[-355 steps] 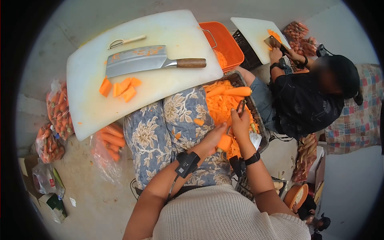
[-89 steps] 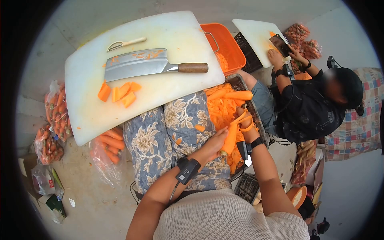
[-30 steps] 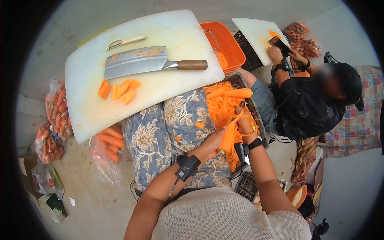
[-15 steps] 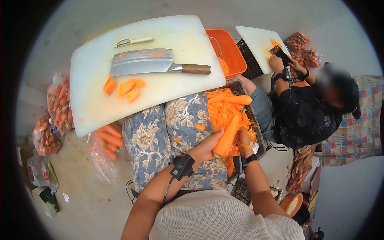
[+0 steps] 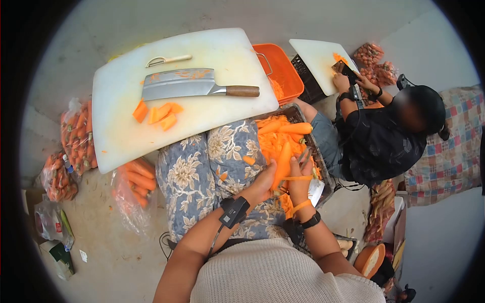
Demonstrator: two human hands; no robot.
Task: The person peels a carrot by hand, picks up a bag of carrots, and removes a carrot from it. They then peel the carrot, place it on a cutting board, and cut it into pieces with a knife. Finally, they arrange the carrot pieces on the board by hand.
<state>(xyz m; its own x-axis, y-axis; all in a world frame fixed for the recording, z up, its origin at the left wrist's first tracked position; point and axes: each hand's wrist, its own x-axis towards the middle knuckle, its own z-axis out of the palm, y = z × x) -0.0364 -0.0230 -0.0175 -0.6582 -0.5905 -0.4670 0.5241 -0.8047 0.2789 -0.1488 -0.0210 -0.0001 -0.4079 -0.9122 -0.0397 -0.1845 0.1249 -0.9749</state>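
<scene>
My left hand (image 5: 263,183) is closed around the thick lower end of a carrot (image 5: 283,162), which points away from me over a crate of orange peelings (image 5: 270,145). Close on its right, my right hand (image 5: 300,181) is closed on what looks like a peeler (image 5: 305,154); only a greyish tip shows beyond the fingers. A long carrot strip (image 5: 297,178) lies across that hand, and another orange strip hangs at the wrist. Whole carrots (image 5: 295,128) rest on top of the peelings.
Ahead is a white cutting board (image 5: 227,55) with a cleaver (image 5: 179,84), a second peeler (image 5: 169,60) and carrot chunks (image 5: 161,112). Behind the crate stands an orange bin (image 5: 289,76). Bagged carrots (image 5: 139,179) lie left. A co-worker (image 5: 384,136) cuts at another board (image 5: 316,60).
The carrot has turned more upright and shifted slightly left. My right hand has turned and come nearer to me, with strips now draped over it. The view has shifted slightly.
</scene>
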